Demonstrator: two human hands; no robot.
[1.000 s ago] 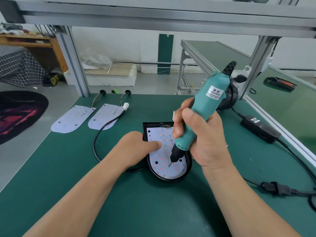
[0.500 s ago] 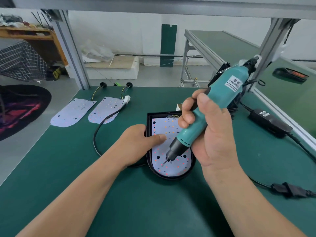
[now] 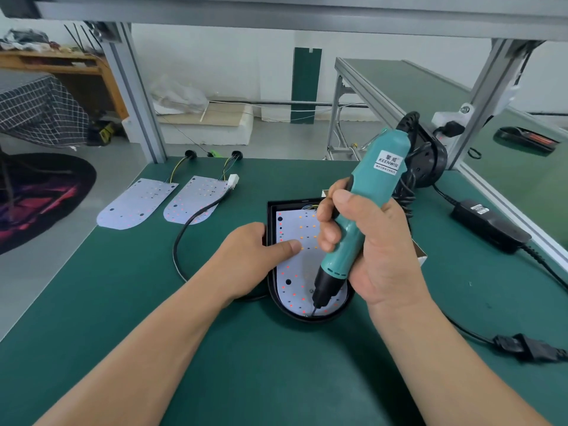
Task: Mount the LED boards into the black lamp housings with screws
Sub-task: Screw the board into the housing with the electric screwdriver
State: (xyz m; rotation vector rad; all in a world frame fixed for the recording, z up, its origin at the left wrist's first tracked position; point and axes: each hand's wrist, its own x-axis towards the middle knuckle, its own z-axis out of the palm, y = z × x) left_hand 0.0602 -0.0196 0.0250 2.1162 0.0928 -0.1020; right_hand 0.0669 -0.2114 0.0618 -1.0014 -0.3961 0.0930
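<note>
A black lamp housing (image 3: 271, 216) lies in the middle of the green table with a white LED board (image 3: 295, 272) seated inside it. My left hand (image 3: 246, 262) holds the housing's left edge, its thumb pressing flat on the board. My right hand (image 3: 368, 241) grips a teal electric screwdriver (image 3: 362, 204), tilted, with its bit touching the board's near rounded end. Two more LED boards (image 3: 135, 202) (image 3: 196, 202) with wires lie at the far left.
A black cable (image 3: 184, 238) loops from the left boards toward the housing. A black power adapter (image 3: 488, 226) and its cord plug (image 3: 522, 347) lie at the right. A small cardboard box (image 3: 419, 255) sits behind my right hand. Aluminium frame posts (image 3: 135, 96) stand at the table's far corners.
My right hand has moved the screwdriver tip from the board's lower left toward its near rounded end. My left hand stays on the housing and board.
</note>
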